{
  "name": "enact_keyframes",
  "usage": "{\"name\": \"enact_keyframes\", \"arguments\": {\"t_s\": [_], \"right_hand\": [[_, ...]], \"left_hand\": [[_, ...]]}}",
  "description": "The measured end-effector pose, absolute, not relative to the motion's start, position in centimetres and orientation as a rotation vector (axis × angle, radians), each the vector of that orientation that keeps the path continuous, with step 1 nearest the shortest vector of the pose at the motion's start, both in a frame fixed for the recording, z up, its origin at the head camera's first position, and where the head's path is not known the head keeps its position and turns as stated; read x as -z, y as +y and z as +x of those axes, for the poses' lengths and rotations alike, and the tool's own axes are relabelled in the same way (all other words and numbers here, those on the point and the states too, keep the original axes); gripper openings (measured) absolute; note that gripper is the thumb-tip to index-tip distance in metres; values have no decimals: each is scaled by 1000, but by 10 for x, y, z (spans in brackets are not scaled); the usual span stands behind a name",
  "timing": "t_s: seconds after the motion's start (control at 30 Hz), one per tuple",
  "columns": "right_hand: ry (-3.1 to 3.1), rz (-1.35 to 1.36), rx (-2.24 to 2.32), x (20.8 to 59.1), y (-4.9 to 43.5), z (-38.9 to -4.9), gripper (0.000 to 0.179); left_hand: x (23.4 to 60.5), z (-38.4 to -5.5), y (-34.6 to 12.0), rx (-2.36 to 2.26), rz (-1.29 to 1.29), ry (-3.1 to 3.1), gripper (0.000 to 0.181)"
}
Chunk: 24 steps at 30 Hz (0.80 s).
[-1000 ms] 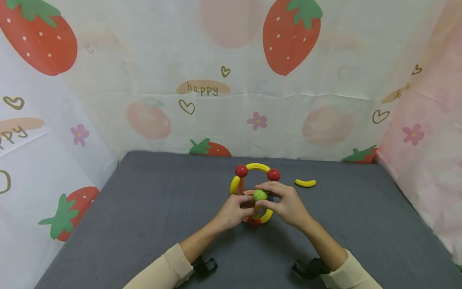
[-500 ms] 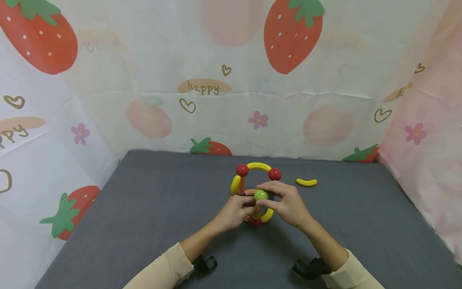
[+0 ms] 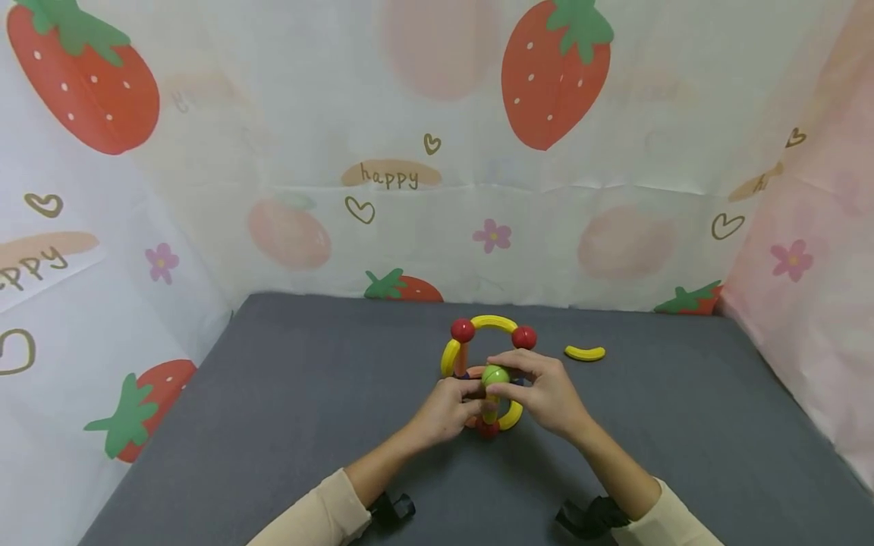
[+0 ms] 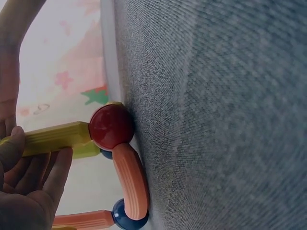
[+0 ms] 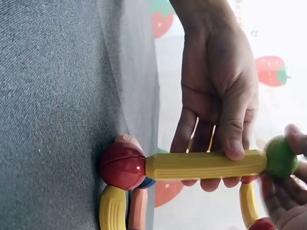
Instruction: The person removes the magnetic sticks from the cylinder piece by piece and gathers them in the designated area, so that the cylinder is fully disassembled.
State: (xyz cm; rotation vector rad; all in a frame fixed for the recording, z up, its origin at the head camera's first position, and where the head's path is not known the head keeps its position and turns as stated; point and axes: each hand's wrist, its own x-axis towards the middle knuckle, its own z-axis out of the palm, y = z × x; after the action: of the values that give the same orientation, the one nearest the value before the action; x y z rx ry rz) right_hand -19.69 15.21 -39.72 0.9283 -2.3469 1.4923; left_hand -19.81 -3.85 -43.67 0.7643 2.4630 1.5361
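A toy frame of magnetic rods and balls stands on the grey table. My left hand (image 3: 444, 409) grips an upright yellow rod (image 5: 206, 165), thumb on one side and fingers on the other. This rod rises from a red ball (image 5: 122, 165) low on the near side and carries a green ball (image 3: 495, 375) at its top. With thumb and fingers, my right hand (image 3: 546, 390) pinches the green ball. Behind stand a red ball (image 3: 463, 330), another red ball (image 3: 524, 337) and a curved yellow rod (image 3: 495, 322) joining them. Both hands hide the middle of the frame.
One loose curved yellow rod (image 3: 585, 354) lies on the table (image 3: 328, 364) to the right of the frame. In the left wrist view, an orange rod (image 4: 132, 182) and a blue ball (image 4: 127, 214) rest at the base. A printed cloth (image 3: 410, 243) closes off the back and sides.
The head view has shifted slightly, so everything sits a little lower. Both hands keep their hold on the rod and green ball; the frame shows no clear movement.
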Motion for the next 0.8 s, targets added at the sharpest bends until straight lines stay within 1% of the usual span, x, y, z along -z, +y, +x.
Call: {"name": "enact_keyframes", "arguments": {"t_s": [0.17,0.3,0.8], "right_hand": [[-2156,962,-1629,369,150,-197,31],[-2089,1025,-1600,351,149,-198,31],[-2178,970,-1570,361,158,-194,33]], "left_hand": [[432,-200,-38,-1496,850,2531,28],[429,-202,-39,-1469,862,2574,29],[433,-197,-36,-1432,782,2575,27]]}}
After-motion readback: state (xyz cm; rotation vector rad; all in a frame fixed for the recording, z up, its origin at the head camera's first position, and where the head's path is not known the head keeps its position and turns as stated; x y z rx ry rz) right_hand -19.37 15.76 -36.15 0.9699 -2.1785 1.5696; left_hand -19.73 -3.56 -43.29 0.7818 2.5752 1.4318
